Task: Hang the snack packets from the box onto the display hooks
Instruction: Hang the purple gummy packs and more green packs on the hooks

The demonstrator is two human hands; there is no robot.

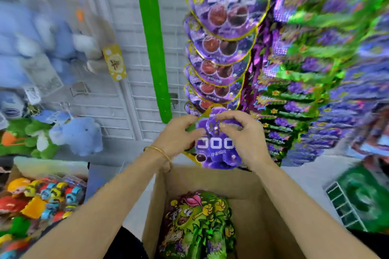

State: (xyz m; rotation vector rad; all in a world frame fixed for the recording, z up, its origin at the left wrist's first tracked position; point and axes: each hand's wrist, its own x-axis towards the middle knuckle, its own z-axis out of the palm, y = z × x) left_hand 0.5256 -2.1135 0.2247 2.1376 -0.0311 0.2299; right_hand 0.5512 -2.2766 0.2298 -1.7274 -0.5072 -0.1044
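Note:
A purple grape snack packet [216,149] is held up in front of the display, just below a column of matching purple packets [223,33] hanging on hooks. My left hand [179,132] pinches the packet's upper left edge. My right hand [244,134] pinches its top right, fingers curled over the top. Below my arms stands an open cardboard box [252,206] with green and purple snack packets [200,223] inside. The hook itself is hidden behind the packets.
Rows of green and purple packets [305,82] fill the rack to the right. A green post [153,48] and white wire grid [139,94] stand behind. Plush toys [77,134] hang at left, and colourful toys [42,200] lie at lower left.

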